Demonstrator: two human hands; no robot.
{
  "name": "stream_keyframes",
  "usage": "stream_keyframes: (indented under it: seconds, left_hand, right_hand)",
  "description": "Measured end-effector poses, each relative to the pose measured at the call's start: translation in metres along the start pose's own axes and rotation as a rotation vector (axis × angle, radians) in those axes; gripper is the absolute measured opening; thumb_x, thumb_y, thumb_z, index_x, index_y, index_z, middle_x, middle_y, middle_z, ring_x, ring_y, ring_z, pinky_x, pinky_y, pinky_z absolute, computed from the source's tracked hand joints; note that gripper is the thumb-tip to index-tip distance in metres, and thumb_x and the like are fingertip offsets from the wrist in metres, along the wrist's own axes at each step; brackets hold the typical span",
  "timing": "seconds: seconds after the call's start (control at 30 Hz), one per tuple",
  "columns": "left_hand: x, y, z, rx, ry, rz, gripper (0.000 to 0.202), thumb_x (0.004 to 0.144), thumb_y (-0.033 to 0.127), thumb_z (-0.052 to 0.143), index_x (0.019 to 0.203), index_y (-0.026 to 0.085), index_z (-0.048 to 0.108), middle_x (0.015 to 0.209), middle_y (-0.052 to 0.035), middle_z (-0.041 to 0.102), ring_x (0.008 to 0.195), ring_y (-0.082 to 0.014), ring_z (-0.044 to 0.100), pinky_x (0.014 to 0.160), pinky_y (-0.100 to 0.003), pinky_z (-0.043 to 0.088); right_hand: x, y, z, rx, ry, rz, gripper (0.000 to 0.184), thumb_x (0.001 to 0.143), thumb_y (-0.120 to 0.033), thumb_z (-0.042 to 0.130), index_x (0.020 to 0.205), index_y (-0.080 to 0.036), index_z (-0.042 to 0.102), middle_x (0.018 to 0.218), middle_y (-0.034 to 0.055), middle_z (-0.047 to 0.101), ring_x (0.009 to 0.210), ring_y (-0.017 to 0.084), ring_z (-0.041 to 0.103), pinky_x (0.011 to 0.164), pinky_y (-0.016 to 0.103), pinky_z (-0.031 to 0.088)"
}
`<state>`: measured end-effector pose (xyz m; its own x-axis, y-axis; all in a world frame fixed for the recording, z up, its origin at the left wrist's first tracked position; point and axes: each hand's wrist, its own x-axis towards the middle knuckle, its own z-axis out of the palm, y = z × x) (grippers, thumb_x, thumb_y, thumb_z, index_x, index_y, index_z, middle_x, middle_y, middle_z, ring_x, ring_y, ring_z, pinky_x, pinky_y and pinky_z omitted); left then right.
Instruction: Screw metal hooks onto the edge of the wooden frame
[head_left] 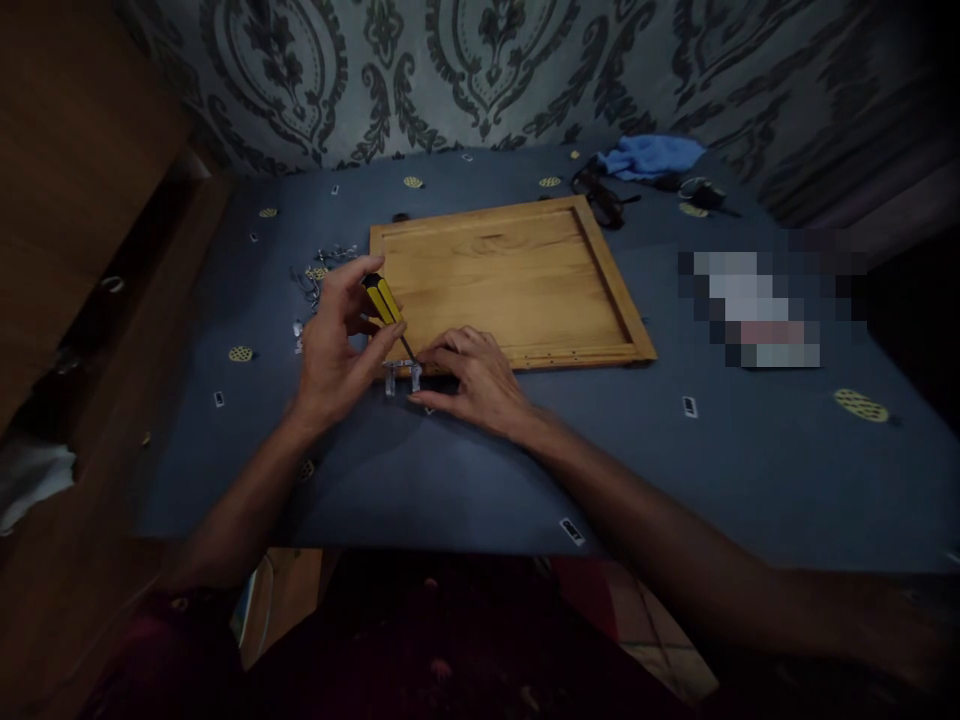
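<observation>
My left hand point(337, 335) is closed around the yellow-and-black handle of a screwdriver point(384, 300). The screwdriver slants down to the right, its dark shaft reaching the near edge of a framed wooden board point(495, 270). At that spot a small silvery hook point(416, 376) sits against the edge, between the thumb and fingertips of my right hand point(476, 380). A second silvery hook point(390, 382) hangs just left of it. Whether a screw is under the tip is too small to make out. Several small dark holes show along the board's near edge, right of my hand.
Loose metal hooks point(309, 285) lie left of the board on the blue patterned tablecloth point(480, 490). Behind and to the right are dark-framed glasses point(606, 205), a blue cloth point(651, 157) and a small dark object point(703, 192). Wooden furniture point(82, 180) borders the left side.
</observation>
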<state>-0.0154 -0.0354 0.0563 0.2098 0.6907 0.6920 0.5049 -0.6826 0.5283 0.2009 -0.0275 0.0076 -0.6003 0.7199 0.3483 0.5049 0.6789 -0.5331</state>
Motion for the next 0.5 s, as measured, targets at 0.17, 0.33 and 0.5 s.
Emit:
stream_keyframes:
  seconds: [0.17, 0.33, 0.5]
  left_hand:
    - [0.0022, 0.0024, -0.0049, -0.022, 0.007, -0.018, 0.059, 0.1, 0.052, 0.066, 0.149, 0.035, 0.039, 0.133, -0.0092, 0.062, 0.103, -0.0203, 0.073, 0.083, -0.034, 0.068]
    - [0.0023, 0.0017, -0.0063, 0.006, 0.001, -0.006, 0.059, 0.1, 0.053, 0.066, 0.149, 0.034, 0.04, 0.127, -0.0081, 0.065, 0.097, -0.0187, 0.074, 0.079, -0.031, 0.067]
    - [-0.0001, 0.0014, -0.0029, 0.036, -0.035, 0.012, 0.06, 0.101, 0.055, 0.063, 0.151, 0.034, 0.038, 0.13, -0.0086, 0.065, 0.097, -0.0187, 0.075, 0.079, -0.031, 0.067]
  right_hand:
    - [0.0002, 0.0004, 0.0005, -0.006, -0.003, 0.018, 0.049, 0.088, -0.062, 0.076, 0.117, -0.022, 0.077, 0.116, 0.0108, 0.072, 0.109, 0.031, 0.061, 0.093, 0.045, 0.043]
    - [-0.0003, 0.0005, 0.0001, 0.0, -0.001, 0.016, 0.051, 0.089, -0.064, 0.074, 0.118, -0.022, 0.076, 0.117, 0.0108, 0.072, 0.111, 0.031, 0.061, 0.093, 0.044, 0.042]
    - [-0.0002, 0.0006, 0.0004, -0.01, 0.004, 0.003, 0.053, 0.088, -0.065, 0.075, 0.118, -0.021, 0.076, 0.117, 0.0111, 0.073, 0.11, 0.031, 0.062, 0.093, 0.044, 0.043]
